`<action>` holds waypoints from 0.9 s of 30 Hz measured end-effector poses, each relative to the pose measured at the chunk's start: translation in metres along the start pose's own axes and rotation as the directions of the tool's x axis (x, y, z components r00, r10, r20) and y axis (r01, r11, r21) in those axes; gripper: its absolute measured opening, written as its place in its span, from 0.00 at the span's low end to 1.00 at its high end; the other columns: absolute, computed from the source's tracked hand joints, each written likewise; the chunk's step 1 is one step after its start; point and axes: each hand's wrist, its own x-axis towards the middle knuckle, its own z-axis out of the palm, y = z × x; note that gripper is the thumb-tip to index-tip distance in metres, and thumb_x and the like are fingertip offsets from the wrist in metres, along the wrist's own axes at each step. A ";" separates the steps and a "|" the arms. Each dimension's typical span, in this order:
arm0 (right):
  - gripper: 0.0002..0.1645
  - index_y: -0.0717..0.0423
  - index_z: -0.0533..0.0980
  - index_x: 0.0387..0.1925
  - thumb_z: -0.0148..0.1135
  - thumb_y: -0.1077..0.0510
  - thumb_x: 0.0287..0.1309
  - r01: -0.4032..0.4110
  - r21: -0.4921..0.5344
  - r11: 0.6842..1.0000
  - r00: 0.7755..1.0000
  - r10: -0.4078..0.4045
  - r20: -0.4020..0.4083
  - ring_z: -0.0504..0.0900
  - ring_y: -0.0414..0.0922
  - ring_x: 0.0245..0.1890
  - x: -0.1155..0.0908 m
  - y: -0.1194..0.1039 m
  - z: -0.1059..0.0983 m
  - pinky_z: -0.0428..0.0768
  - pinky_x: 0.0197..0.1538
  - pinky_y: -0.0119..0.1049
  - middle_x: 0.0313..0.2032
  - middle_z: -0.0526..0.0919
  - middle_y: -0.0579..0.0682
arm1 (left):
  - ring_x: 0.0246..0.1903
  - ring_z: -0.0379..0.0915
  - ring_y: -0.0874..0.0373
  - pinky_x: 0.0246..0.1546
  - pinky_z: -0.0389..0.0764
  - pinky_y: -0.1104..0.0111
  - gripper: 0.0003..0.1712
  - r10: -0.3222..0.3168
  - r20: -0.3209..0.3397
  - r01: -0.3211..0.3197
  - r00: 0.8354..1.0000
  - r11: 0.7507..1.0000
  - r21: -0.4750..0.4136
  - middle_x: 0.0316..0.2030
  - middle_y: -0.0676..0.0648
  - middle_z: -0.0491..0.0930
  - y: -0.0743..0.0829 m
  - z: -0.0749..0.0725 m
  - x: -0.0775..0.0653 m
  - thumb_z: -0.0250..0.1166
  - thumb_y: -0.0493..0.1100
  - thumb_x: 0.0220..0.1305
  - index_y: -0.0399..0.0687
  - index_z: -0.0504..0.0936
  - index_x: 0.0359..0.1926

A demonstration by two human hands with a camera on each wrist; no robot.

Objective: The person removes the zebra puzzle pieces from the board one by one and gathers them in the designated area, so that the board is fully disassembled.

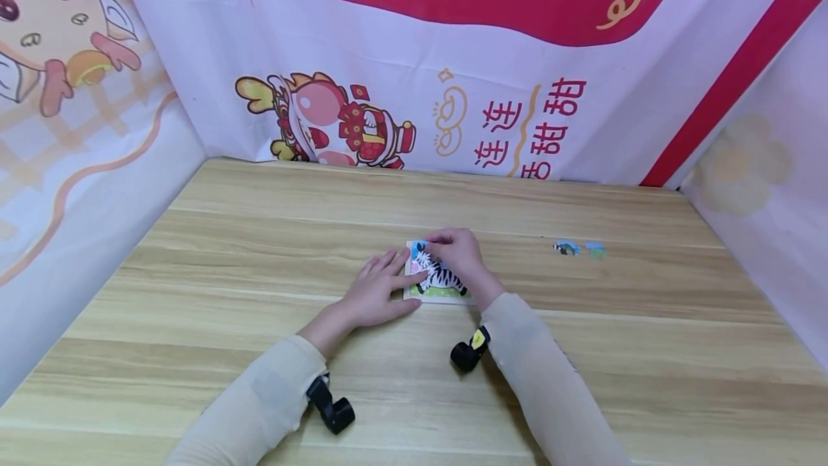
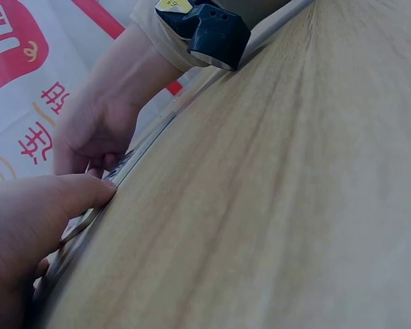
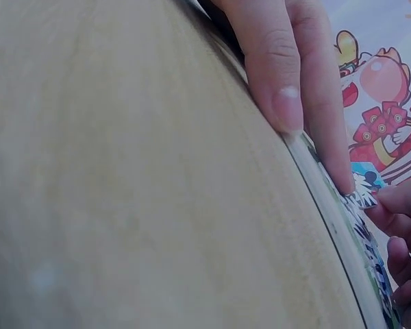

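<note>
So the left hand (image 1: 378, 293) is spreading its fingers pretty straight, index pressing on the flat, white-edged zebra picture board (image 1: 443, 277), thumb touching the near edge. That board's lying mid-way across the light wood-grain table (image 1: 259, 250). Right hand (image 1: 461, 254) is pinching a small blue, black and white puzzle piece (image 3: 367, 181), tilting it up over the board's far side. Further right, two small blue-green flat pieces (image 1: 566, 247) are lying well apart from the board.

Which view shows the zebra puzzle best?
The head view: it looks down on the zebra puzzle, so most of its picture shows despite the left hand and right hand. The left wrist view shows mainly a slanted edge; the right wrist view, its side and a narrow picture strip.
</note>
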 end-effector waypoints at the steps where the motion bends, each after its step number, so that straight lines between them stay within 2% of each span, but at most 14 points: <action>1: 0.09 0.51 0.80 0.34 0.62 0.59 0.46 -0.004 0.011 1.000 1.000 0.004 0.000 0.73 0.42 0.41 0.000 0.000 0.000 0.64 0.51 0.40 0.34 0.80 0.45 | 0.62 0.34 0.47 0.58 0.37 0.52 0.27 0.000 0.000 0.000 1.000 1.000 0.001 0.64 0.43 0.45 0.000 0.000 0.000 0.52 0.59 0.57 0.61 0.66 0.58; 10: 0.10 0.53 0.79 0.35 0.62 0.59 0.46 -0.013 0.051 0.999 1.000 0.012 0.012 0.73 0.42 0.40 0.000 -0.001 -0.001 0.65 0.50 0.40 0.34 0.79 0.45 | 0.62 0.34 0.47 0.58 0.37 0.53 0.27 -0.011 0.013 0.011 1.000 1.000 0.002 0.64 0.44 0.44 0.000 -0.001 -0.001 0.51 0.60 0.57 0.63 0.65 0.58; 16: 0.09 0.52 0.79 0.34 0.63 0.59 0.45 -0.009 0.063 0.998 1.000 0.008 0.016 0.73 0.42 0.39 0.002 0.001 -0.001 0.65 0.49 0.40 0.33 0.79 0.45 | 0.62 0.34 0.47 0.58 0.38 0.52 0.28 0.009 0.003 -0.009 1.000 1.000 0.011 0.64 0.43 0.44 -0.002 0.001 -0.001 0.51 0.60 0.57 0.62 0.64 0.59; 22: 0.07 0.53 0.80 0.32 0.63 0.60 0.46 0.051 -0.005 0.999 0.999 -0.051 -0.004 0.75 0.43 0.37 0.002 0.002 0.002 0.68 0.47 0.39 0.32 0.80 0.47 | 0.62 0.38 0.47 0.58 0.40 0.54 0.35 0.027 -0.046 -0.026 0.999 0.999 0.035 0.63 0.44 0.48 -0.008 0.003 -0.002 0.53 0.62 0.54 0.56 0.61 0.61; 27: 0.07 0.53 0.80 0.31 0.62 0.59 0.47 0.063 -0.055 0.997 0.998 -0.064 -0.025 0.75 0.42 0.37 0.002 0.002 0.002 0.68 0.48 0.38 0.31 0.80 0.46 | 0.61 0.41 0.46 0.57 0.44 0.53 0.35 0.062 -0.075 -0.058 0.995 0.997 0.057 0.62 0.43 0.50 -0.009 0.004 0.001 0.53 0.63 0.53 0.53 0.64 0.59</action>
